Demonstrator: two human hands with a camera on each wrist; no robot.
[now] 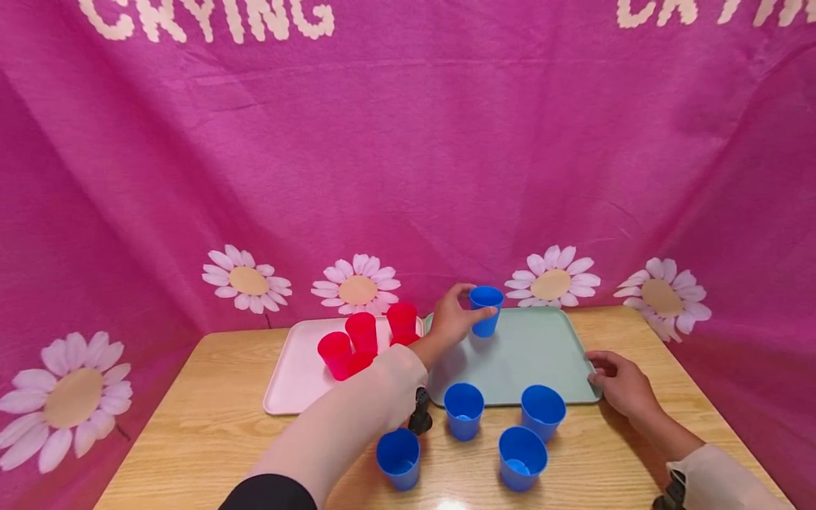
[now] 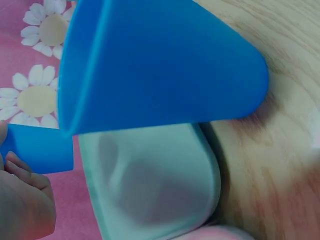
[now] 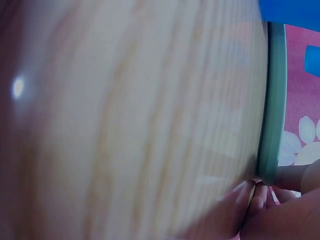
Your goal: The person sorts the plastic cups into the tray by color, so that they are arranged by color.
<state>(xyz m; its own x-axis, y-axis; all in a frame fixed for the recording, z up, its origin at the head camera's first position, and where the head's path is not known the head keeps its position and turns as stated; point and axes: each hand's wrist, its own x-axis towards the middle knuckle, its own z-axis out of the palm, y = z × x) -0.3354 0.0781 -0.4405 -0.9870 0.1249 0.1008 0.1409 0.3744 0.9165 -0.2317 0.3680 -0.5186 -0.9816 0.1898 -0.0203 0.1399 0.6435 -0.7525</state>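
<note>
My left hand (image 1: 451, 320) grips a blue cup (image 1: 487, 329) upright, thumb and fingers on its sides, over the back left part of a green tray (image 1: 535, 358). That same cup shows sideways at the left edge of the left wrist view. At the tray's right edge, my right hand (image 1: 627, 388) holds the rim between thumb and fingers. Several more blue cups (image 1: 464, 414) stand mouth up on the table in front of the tray. One of them, a blue cup (image 2: 165, 70), looms large in the left wrist view.
To the left, a pink tray (image 1: 296, 368) carries several red cups (image 1: 334, 353), partly hidden behind my left forearm. The two trays lie side by side on a wooden table (image 1: 210, 411). A magenta cloth (image 1: 408, 163) with daisies hangs behind the table.
</note>
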